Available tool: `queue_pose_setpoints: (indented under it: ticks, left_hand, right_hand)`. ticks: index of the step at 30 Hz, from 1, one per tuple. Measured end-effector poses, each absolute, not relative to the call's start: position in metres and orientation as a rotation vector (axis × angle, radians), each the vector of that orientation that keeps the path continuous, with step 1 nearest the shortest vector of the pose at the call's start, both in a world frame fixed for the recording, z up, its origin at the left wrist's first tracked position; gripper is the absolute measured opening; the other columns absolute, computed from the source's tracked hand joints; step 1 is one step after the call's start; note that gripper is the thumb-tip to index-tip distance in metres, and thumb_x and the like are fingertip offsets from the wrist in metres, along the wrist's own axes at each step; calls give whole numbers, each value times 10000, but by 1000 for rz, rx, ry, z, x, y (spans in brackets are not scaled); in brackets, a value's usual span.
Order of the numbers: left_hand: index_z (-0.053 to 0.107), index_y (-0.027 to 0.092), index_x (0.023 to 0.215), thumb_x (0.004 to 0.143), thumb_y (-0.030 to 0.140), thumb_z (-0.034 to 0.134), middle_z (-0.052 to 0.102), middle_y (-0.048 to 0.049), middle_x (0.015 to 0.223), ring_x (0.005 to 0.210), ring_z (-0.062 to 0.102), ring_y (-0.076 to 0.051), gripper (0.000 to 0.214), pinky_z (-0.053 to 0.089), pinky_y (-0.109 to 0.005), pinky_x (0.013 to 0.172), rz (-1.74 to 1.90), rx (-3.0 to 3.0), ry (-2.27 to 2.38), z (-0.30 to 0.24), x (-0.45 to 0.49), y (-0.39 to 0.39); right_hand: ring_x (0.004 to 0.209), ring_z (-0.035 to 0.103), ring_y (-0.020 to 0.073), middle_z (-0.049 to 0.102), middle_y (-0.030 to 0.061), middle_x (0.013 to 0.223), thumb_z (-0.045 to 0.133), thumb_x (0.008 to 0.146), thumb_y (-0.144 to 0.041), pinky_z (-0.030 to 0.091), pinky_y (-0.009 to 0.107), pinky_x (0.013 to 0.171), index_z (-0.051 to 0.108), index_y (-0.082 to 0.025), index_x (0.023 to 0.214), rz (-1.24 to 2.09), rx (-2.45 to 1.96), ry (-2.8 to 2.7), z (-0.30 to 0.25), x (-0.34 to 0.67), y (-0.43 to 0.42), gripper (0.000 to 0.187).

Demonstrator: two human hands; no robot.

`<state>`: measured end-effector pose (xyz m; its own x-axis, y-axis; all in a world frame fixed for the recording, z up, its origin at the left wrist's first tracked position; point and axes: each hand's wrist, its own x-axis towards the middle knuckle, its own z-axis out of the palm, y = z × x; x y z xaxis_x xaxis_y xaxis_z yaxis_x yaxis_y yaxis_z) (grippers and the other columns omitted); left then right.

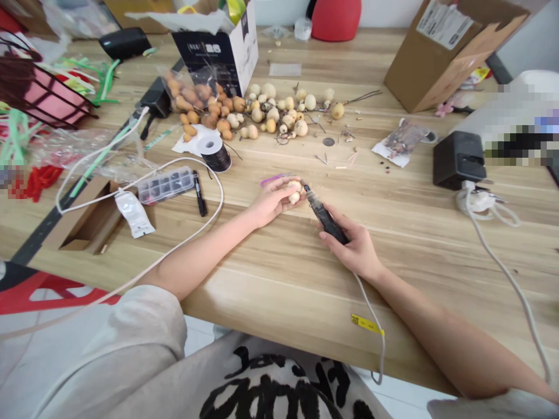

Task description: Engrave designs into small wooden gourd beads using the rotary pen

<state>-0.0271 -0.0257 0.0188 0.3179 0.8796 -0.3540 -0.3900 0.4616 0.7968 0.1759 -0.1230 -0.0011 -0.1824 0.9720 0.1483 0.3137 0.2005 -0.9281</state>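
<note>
My left hand (274, 199) is closed round a small pale gourd (295, 190), resting on the wooden table (279, 279). My right hand (353, 244) grips a black corded rotary pen tool (324, 214). Its tip touches the gourd from the right. The tool's white cable (379, 343) runs off the table's front edge with a yellow tag on it. A purple strip lies just behind my left hand.
A heap of pale and brown small gourds (244, 113) lies at the back centre beside a dark box (222, 46). A spool of black cord (216, 154), a clear bead case (166, 184), a black marker (200, 195), a cardboard box (441, 52) and a black adapter (458, 158) stand around.
</note>
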Motion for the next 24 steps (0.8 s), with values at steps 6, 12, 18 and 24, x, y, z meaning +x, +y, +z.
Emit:
queue_pose_setpoints:
  ticks: [6, 12, 18, 24]
  left_hand:
    - [628, 134, 1013, 819, 110, 692, 734, -16, 801, 747, 717, -110, 206, 529, -424, 1028, 922, 655, 884, 19, -27, -25]
    - [617, 134, 1023, 829, 107, 674, 739, -16, 808, 755, 723, -106, 204, 537, -400, 1023, 916, 658, 884, 19, -27, -26]
    - [619, 134, 1019, 827, 115, 686, 738, -14, 802, 754, 723, -106, 204, 549, -382, 994, 918, 665, 878, 19, -27, -26]
    - [631, 135, 1026, 796, 139, 736, 735, -14, 823, 769, 721, -111, 252, 550, -396, 990, 914, 669, 885, 18, -27, -25]
  right_hand:
    - [972, 723, 275, 748, 96, 1037, 631, 873, -259, 569, 522, 969, 526, -174, 1459, 1003, -1228, -1644, -1, 175, -123, 601]
    - [974, 715, 270, 743, 93, 1026, 634, 873, -267, 556, 521, 982, 521, -167, 1461, 1023, -1225, -1633, -2, 176, -123, 607]
    - [915, 711, 256, 738, 86, 999, 635, 872, -280, 576, 504, 937, 521, -179, 1461, 1029, -1223, -1630, -2, 176, -122, 608]
    - [917, 708, 253, 730, 85, 1003, 626, 879, -286, 576, 502, 941, 517, -182, 1464, 1017, -1225, -1643, -2, 175, -123, 605]
